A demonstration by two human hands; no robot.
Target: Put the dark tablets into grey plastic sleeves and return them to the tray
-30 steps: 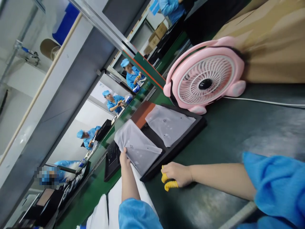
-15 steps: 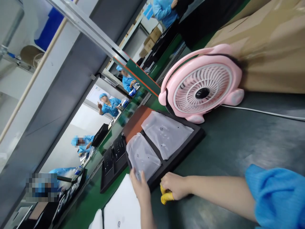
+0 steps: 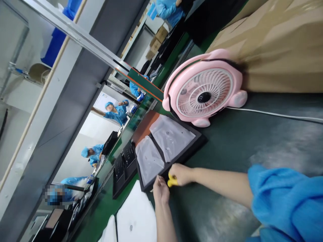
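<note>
My left hand (image 3: 161, 191) has its fingers curled together just below the near edge of a black tray (image 3: 188, 150). What it pinches, if anything, is too small to make out. Close by on the right, my right hand (image 3: 180, 174) is closed beside the same edge, with yellow covers (image 3: 172, 181), like finger cots, showing at its thumb and finger. Anything between those fingers is hidden. In the tray lie two flat items in translucent white bags, a smaller bag (image 3: 148, 159) and a larger bag (image 3: 171, 137), side by side.
A pink fan (image 3: 204, 90) stands behind the tray, its white cord (image 3: 272, 115) running right. A large taped carton (image 3: 277, 50) is beyond it. White-wrapped pieces (image 3: 137, 215) and another black tray (image 3: 124, 168) lie to the left. Co-workers in blue sit along the line.
My left hand has drawn back from the smaller bag to the tray's edge, and its spread fingers have curled shut. My right hand stays closed near the edge. The view has shifted slightly.
</note>
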